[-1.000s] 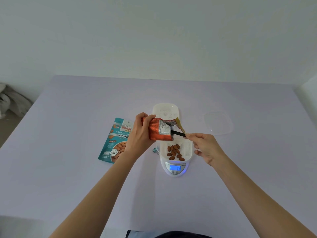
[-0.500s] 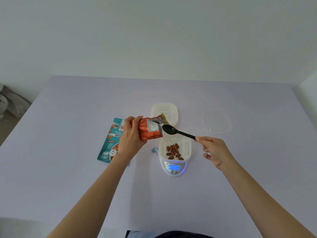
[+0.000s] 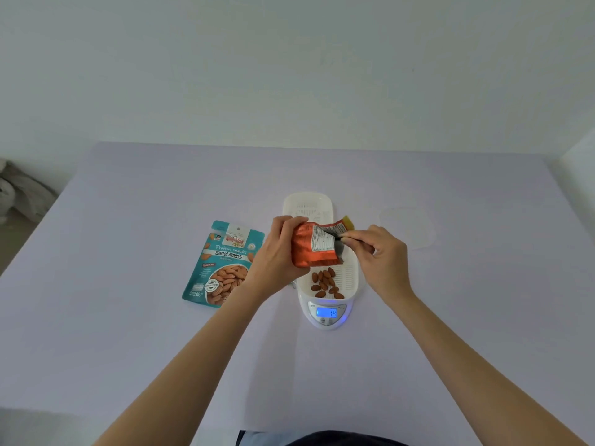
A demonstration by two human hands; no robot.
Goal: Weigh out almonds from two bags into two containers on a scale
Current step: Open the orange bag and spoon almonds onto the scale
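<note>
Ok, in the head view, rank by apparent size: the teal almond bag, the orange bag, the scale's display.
1. Teal almond bag, lying flat on the table.
2. Orange bag, partly hidden by the left hand and held off the table, so its rank is less sure.
3. Scale's display, clearly smallest.

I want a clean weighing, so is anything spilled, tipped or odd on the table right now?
Nothing stands out. The almonds all lie inside the white container on the scale; none are on the table. The teal bag lies flat, and the left hand holds the orange bag over the container.
</note>
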